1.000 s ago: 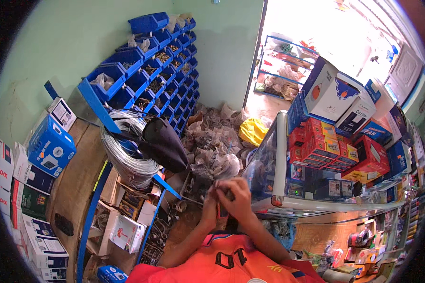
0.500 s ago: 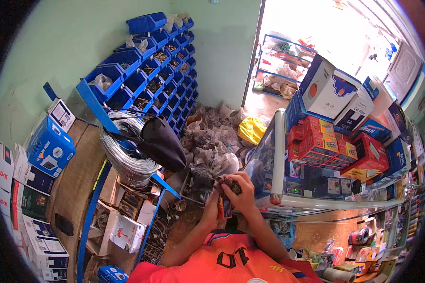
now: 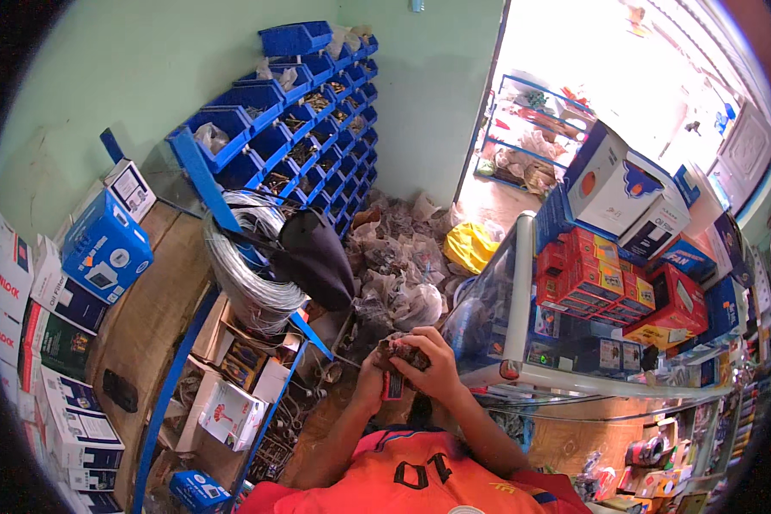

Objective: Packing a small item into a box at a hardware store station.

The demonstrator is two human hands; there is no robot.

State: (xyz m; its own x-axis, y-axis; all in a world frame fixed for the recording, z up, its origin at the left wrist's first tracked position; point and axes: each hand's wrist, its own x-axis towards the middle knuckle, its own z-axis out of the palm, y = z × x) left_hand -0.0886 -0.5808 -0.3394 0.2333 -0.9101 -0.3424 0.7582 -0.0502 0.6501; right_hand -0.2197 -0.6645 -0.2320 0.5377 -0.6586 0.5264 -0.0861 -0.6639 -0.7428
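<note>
- A crumpled, dark brown, shiny bundle [image 3: 405,351] is held in the air between the two hands, left of the near-left corner of the white-railed glass tabletop [image 3: 516,367]; its material is hard to make out.
- The right hand [image 3: 437,364] grips the bundle, fingers bent over its right side, covering much of it.
- The left hand [image 3: 368,381] is curled narrowly round a small red-and-dark box [image 3: 393,387]; its far fingers are hidden, and so is the box's upper end, under the bundle and right thumb.
- The person's orange shirt [image 3: 385,480] is cut off by the lower edge.
- Glare washes out the doorway; the dark lens rim cuts off the white cartons [image 3: 7,287] along the far-left side.
- The hands are apart from the glass tabletop's left edge. Leftward stands a blue-edged metal shelf [image 3: 173,381]; beyond the hands, a heap of clear plastic bags [image 3: 403,270].
- Brown floor [image 3: 578,428] shows below the glass tabletop's near edge.
</note>
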